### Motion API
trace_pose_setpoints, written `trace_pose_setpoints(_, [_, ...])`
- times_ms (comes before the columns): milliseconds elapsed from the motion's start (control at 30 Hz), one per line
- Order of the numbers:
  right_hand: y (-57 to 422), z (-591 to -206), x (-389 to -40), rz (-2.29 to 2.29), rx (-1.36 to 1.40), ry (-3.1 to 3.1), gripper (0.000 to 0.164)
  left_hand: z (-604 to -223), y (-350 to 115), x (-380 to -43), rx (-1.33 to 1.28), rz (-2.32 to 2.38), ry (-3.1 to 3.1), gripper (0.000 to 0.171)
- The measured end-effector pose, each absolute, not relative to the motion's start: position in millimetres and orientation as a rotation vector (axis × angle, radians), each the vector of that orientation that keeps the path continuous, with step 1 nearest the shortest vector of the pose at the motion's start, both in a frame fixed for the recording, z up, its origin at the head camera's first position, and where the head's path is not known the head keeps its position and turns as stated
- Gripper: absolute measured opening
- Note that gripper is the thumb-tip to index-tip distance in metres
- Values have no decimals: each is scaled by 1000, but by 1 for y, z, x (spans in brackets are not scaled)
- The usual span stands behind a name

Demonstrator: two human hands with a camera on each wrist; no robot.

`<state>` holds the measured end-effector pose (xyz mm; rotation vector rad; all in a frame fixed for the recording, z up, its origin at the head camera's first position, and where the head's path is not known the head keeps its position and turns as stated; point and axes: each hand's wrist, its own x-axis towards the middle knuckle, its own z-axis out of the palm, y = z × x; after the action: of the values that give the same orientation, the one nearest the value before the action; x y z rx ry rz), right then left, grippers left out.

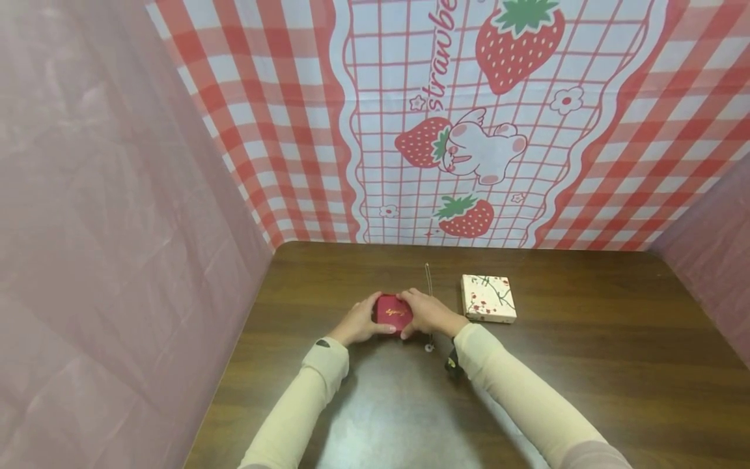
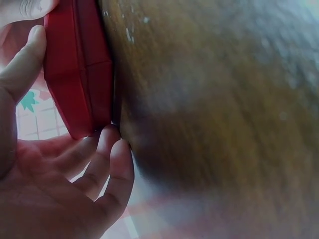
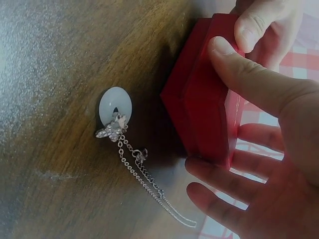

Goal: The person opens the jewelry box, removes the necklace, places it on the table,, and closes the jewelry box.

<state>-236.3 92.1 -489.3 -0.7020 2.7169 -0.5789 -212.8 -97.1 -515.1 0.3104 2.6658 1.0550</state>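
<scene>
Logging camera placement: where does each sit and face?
Worn on the head: faces forward, down at the table; left hand, right hand, sleeves show.
On the left wrist: faces the red box; left hand, right thumb show.
On the right wrist: faces red box, necklace; right hand, left thumb show.
Both wrist views share the red box.

The brown wood-grained tabletop [image 1: 597, 371] looks glossy toward its near edge. The angular red box [image 3: 199, 94] has a smooth, leather-like covering with low sheen. The white ring-shaped pendant [image 3: 112, 99] looks polished, the silver metal chain [image 3: 144, 187] shiny. Creased pink cloth [image 1: 135, 260] lines the tabletop's left edge.
</scene>
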Motion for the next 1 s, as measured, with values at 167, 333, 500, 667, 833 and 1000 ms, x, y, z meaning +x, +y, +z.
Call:
trace_pose_setpoints(167, [93, -493, -237, -603, -719, 2717, 88, -519, -97, -214, 326, 1060, 2681, 89])
trace_pose_setpoints(333, [94, -496, -239, -612, -720, 2719, 89, -521, -97, -217, 333, 1101, 2662, 87])
trace_pose_setpoints(500, [93, -498, -242, -617, -729, 2704, 91, -520, -99, -221, 315, 1127, 2646, 88])
trace_pose_setpoints(667, [91, -498, -248, -609, -734, 2707, 92, -517, -101, -225, 303, 1137, 2630, 90])
trace_pose_setpoints(833, [89, -499, -253, -606, -739, 2712, 90, -514, -103, -231, 281, 1145, 2619, 88])
trace_pose_setpoints(1000, [88, -498, -256, -585, -765, 2717, 89, -513, -103, -234, 257, 1148, 2608, 88])
